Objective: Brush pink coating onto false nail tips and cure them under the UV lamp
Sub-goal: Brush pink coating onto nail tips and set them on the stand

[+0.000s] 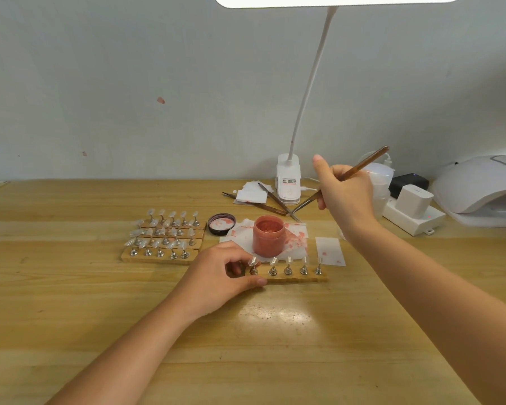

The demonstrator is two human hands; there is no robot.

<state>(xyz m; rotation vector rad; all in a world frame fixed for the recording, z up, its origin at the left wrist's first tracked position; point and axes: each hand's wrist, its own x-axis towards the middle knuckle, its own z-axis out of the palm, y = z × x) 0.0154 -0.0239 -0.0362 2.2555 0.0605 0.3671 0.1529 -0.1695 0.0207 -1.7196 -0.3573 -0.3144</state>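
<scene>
A narrow wooden strip (pixel 292 277) carries several metal stands with clear false nail tips (pixel 289 260). My left hand (pixel 222 273) grips its left end, thumb on the front edge. Just behind it stands an open jar of pink coating (pixel 268 235) on stained white paper. My right hand (pixel 345 194) is raised behind and to the right of the jar and holds a brown-handled brush (pixel 362 163); the brush's tip points down-left toward the table. The white UV lamp (pixel 479 188) sits at the far right.
A block of further wooden strips with nail tips (pixel 165 239) lies left of the jar, with the jar's black lid (pixel 221 223) beside it. Tweezers (pixel 272 198), paper pieces, a clip desk lamp (pixel 288 182), a power strip with white adapter (pixel 412 209) line the back.
</scene>
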